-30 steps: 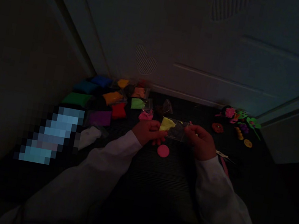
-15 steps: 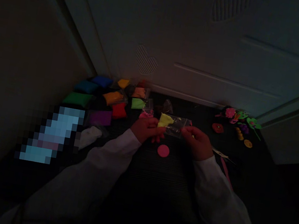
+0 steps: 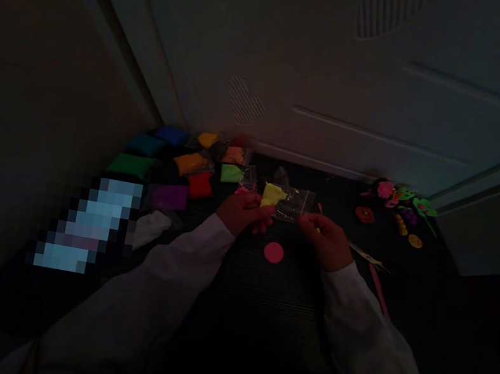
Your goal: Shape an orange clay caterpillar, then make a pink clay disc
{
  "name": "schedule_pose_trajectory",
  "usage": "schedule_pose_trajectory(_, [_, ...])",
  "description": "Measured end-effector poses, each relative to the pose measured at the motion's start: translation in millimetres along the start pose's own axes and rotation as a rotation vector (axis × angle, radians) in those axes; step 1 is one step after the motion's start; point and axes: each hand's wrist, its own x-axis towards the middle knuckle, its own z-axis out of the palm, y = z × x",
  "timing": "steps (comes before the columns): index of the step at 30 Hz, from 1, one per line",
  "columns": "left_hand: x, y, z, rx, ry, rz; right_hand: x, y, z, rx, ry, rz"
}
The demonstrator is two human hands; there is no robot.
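A clear zip bag (image 3: 294, 204) with a lump of yellow modelling clay (image 3: 272, 195) at its left end is stretched between my two hands above the dark table. My left hand (image 3: 241, 213) is closed on the clay end, its thumb on the near side. At the bag's right, zip end, my right hand (image 3: 326, 239) pinches the lower corner between thumb and fingers. Below the bag, a flat pink clay disc (image 3: 274, 253) lies on the table. The dim light hides the finer detail of the fingers.
Several bags of coloured clay, among them a purple one (image 3: 169, 196) and a red one (image 3: 200, 185), lie at the left. A lit, blurred-out screen (image 3: 88, 226) is nearer me. Scissors (image 3: 366, 254) and a pink strip (image 3: 379, 290) lie right; small clay flowers (image 3: 423, 206) stand far right.
The bag has shifted slightly left and up with my left hand. My right hand has moved a little down and left, staying at the bag's zip end. The pink disc stays put.
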Motion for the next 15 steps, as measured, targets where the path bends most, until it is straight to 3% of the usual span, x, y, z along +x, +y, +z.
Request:
schedule_pose_trajectory(11, [2,3,-0.7,-0.172,0.046,-0.001,11,9,-6,0.386,0.045,0.291])
schedule_pose_trajectory(15, [2,3,-1.1,-0.188,0.042,-0.021,12,8,-7,0.515,-0.01,0.404])
